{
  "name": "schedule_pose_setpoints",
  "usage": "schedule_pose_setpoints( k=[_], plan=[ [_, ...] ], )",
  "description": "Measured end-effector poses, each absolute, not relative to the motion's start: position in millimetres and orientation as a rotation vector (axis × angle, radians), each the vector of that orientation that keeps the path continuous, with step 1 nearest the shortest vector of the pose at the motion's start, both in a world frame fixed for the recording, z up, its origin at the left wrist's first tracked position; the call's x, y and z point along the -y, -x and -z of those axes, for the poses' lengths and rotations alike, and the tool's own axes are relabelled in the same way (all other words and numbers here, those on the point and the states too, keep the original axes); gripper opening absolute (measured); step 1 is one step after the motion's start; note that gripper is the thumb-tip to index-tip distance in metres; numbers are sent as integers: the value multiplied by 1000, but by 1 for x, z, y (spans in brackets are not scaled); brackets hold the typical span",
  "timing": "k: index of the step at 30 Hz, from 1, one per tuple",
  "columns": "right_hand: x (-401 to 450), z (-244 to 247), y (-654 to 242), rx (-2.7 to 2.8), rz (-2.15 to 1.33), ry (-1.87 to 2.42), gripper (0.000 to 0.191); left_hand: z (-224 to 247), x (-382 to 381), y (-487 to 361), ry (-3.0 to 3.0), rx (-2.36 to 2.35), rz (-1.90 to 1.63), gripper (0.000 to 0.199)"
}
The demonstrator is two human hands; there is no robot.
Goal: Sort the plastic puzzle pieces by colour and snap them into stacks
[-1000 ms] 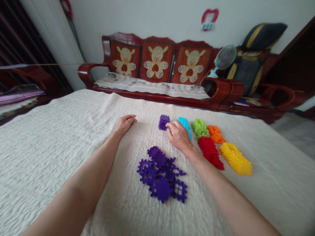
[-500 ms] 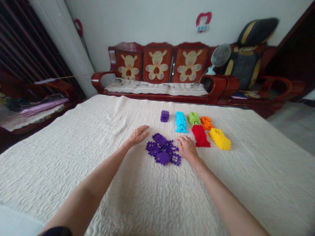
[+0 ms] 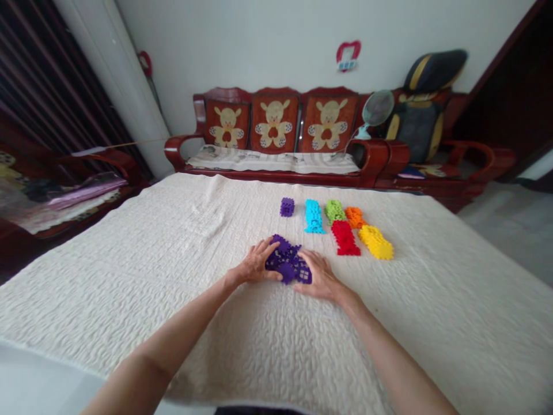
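Observation:
A loose pile of flat purple interlocking plastic pieces (image 3: 287, 271) lies on the quilted cover in front of me, some with cut-out windows and notched edges. My left hand (image 3: 256, 263) curves around the pile's left side, fingers apart and touching the pieces. On the opposite side my right hand (image 3: 320, 276) does the same, its fingers spread over the right-hand pieces. Both hands partly hide the pile's edges. Beyond it sits a small purple stack (image 3: 287, 207) of like pieces.
To the right of the pile lie cyan (image 3: 314, 217), green (image 3: 334, 212), orange (image 3: 355, 217), red (image 3: 345, 237) and yellow pieces (image 3: 375, 242), grouped by colour. The cream quilted cover (image 3: 151, 259) spreads over the table. Behind stands a wooden sofa (image 3: 276, 173) with bear-patterned cushions.
Both hands have come inward onto the purple pile from either side, and the pile now looks more compact. The view has tilted up slightly.

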State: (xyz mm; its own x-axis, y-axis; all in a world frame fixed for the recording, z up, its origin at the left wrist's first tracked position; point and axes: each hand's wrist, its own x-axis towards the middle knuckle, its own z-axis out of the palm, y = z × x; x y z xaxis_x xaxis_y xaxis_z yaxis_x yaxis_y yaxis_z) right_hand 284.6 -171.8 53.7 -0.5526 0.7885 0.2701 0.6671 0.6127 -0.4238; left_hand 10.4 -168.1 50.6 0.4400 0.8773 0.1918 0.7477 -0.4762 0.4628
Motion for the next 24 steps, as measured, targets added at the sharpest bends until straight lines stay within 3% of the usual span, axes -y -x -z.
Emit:
schedule_pose_setpoints(
  k=[9,13,17,20,24],
  plan=[
    [145,-50,-242,2360,-392,1086,72,-38,142,-5,-2396,-1514,-820,77],
    [132,-50,-242,2245,-410,1029,70,-37,124,-1,-2382,-1534,-1016,53],
    [132,-46,-276,2091,-296,1082,41,-42,110,4,-2396,-1466,-1209,32],
    [136,-39,-302,2089,-201,1178,28,-45,98,7,-2468,-1379,-1176,33],
    [142,-34,-311,2135,-110,1181,25,-48,85,11,-2614,-1168,-938,45]
  ],
)
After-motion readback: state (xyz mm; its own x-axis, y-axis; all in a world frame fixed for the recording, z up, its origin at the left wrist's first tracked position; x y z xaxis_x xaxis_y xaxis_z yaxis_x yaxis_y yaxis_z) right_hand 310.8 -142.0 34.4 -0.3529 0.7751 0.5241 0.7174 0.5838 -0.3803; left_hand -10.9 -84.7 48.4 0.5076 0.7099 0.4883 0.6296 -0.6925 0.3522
